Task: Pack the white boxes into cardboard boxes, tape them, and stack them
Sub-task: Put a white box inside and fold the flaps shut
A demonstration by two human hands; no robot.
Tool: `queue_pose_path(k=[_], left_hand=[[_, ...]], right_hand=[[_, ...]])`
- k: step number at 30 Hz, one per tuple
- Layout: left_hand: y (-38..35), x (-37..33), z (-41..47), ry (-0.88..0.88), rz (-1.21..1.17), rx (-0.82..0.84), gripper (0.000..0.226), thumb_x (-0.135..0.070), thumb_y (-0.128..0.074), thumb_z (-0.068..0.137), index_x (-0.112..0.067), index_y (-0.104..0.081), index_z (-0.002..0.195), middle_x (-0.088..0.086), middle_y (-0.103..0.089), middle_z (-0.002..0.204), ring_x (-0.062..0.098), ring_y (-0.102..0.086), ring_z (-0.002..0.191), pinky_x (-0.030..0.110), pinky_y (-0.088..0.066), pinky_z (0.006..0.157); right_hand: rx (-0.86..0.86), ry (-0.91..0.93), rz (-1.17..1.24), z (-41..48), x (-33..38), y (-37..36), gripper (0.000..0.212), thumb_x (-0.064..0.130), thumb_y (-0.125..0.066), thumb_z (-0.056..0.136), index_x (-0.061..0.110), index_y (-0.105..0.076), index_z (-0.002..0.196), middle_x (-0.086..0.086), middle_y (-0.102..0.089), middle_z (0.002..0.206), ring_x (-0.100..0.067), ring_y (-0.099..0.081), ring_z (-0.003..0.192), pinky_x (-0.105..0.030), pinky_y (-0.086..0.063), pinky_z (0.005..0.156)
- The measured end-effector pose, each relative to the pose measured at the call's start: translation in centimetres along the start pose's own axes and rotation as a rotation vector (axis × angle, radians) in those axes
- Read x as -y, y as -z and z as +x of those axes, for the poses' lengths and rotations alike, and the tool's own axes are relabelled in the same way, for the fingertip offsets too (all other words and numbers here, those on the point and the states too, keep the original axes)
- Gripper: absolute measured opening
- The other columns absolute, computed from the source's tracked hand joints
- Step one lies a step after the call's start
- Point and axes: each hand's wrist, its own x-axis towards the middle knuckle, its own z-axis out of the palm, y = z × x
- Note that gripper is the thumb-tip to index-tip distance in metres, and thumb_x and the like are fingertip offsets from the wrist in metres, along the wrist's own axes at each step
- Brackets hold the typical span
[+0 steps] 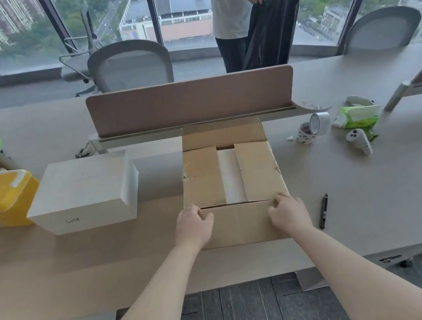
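Gripping the near flap of the carton [205, 185] in my left hand [193, 224] and right hand [289, 212], fingers [194, 211] curled over its edge, 2 side flaps folded in, white box [231, 176] showing between.

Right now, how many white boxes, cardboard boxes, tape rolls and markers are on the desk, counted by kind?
Cardboard box: 1
White boxes: 2, one loose, one inside the cardboard box
Tape rolls: 2
Marker: 1
Total: 6

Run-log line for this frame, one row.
phase: flap closing | left hand: grips near flap | right hand: grips near flap | cardboard box: side flaps folded, far flap open | tape roll: untouched
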Motion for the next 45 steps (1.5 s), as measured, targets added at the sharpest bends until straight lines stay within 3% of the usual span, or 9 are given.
queue_pose_path(k=[3,7,12,22,26,31,38,42,45], left_hand=[[-0.3,-0.2,0.1,0.005,0.03,0.007,0.035,-0.041,-0.055,0.094,-0.013,-0.054,0.116,-0.002,-0.045,0.103,0.024,-0.046,0.115,0.036,-0.044,0.095],[-0.2,-0.3,0.2,0.008,0.065,0.058,0.051,-0.04,-0.054,0.094,-0.01,-0.046,0.134,0.006,-0.048,0.13,0.026,-0.039,0.131,0.041,-0.041,0.105],[1.0,-0.1,-0.6,0.013,0.109,0.083,0.047,-0.033,-0.052,0.095,-0.007,-0.046,0.134,0.007,-0.045,0.14,0.028,-0.047,0.125,0.038,-0.044,0.101],[4.0,-1.0,-2.4,0.03,0.017,-0.009,0.041,-0.033,-0.046,0.096,-0.015,-0.053,0.133,0.011,-0.043,0.128,0.034,-0.057,0.107,0.037,-0.046,0.088],[5.0,-2.2,-2.0,-0.022,-0.102,-0.116,0.041,-0.039,-0.043,0.099,-0.013,-0.053,0.13,0.011,-0.045,0.129,0.029,-0.054,0.101,0.036,-0.043,0.085],[5.0,-3.4,-1.0,-0.077,-0.254,-0.173,0.056,-0.037,-0.05,0.099,-0.008,-0.033,0.143,0.013,-0.035,0.147,0.031,-0.05,0.119,0.038,-0.042,0.097],[3.1,-5.2,1.8,-0.043,-0.168,-0.099,0.081,-0.036,-0.05,0.1,-0.015,0.003,0.157,0.013,0.008,0.164,0.03,-0.025,0.147,0.037,-0.034,0.109],[2.1,-6.3,3.8,0.029,-0.066,-0.064,0.078,-0.033,-0.05,0.1,-0.02,0.001,0.158,0.013,0.012,0.164,0.033,-0.033,0.143,0.037,-0.039,0.105],[1.3,-7.1,5.3,0.078,0.01,-0.04,0.064,-0.029,-0.048,0.1,-0.013,-0.016,0.154,0.017,0.002,0.163,0.033,-0.039,0.139,0.036,-0.04,0.101]], right_hand=[[0.024,0.006,-0.073,0.4,-0.2,-0.6,0.033,0.017,-0.032,0.092,0.012,-0.056,0.114,0.003,-0.049,0.132,-0.029,-0.036,0.125,-0.038,-0.04,0.097],[0.043,-0.01,-0.053,0.4,-0.2,0.4,0.023,0.009,-0.027,0.092,0.014,-0.05,0.097,0.0,-0.052,0.116,-0.028,-0.04,0.117,-0.035,-0.039,0.082],[0.012,-0.042,0.014,-1.2,-0.4,1.8,0.039,0.013,-0.037,0.091,0.013,-0.057,0.125,-0.009,-0.061,0.126,-0.03,-0.055,0.112,-0.034,-0.045,0.084],[-0.175,-0.019,0.075,-5.1,0.3,3.7,0.031,0.026,-0.046,0.096,0.005,-0.065,0.109,-0.01,-0.06,0.119,-0.031,-0.058,0.103,-0.036,-0.046,0.084],[-0.245,0.019,0.162,-4.3,1.7,5.0,0.043,0.042,-0.046,0.099,0.01,-0.06,0.124,-0.005,-0.056,0.13,-0.025,-0.055,0.112,-0.032,-0.038,0.08],[-0.285,0.077,0.162,-2.0,2.8,5.3,0.046,0.04,-0.048,0.1,0.013,-0.047,0.137,-0.003,-0.038,0.147,-0.027,-0.056,0.111,-0.034,-0.04,0.082],[-0.232,0.085,-0.008,3.2,3.4,4.2,0.061,0.026,-0.048,0.094,0.024,-0.03,0.152,-0.003,-0.007,0.164,-0.034,-0.058,0.113,-0.037,-0.047,0.08],[-0.179,0.112,-0.034,6.0,3.4,3.7,0.064,0.024,-0.049,0.092,0.025,-0.027,0.153,-0.002,-0.005,0.164,-0.035,-0.052,0.12,-0.039,-0.049,0.085],[-0.104,0.121,-0.035,8.0,3.2,3.3,0.065,0.019,-0.045,0.093,0.028,-0.025,0.154,0.0,-0.005,0.165,-0.033,-0.048,0.126,-0.038,-0.048,0.087]])
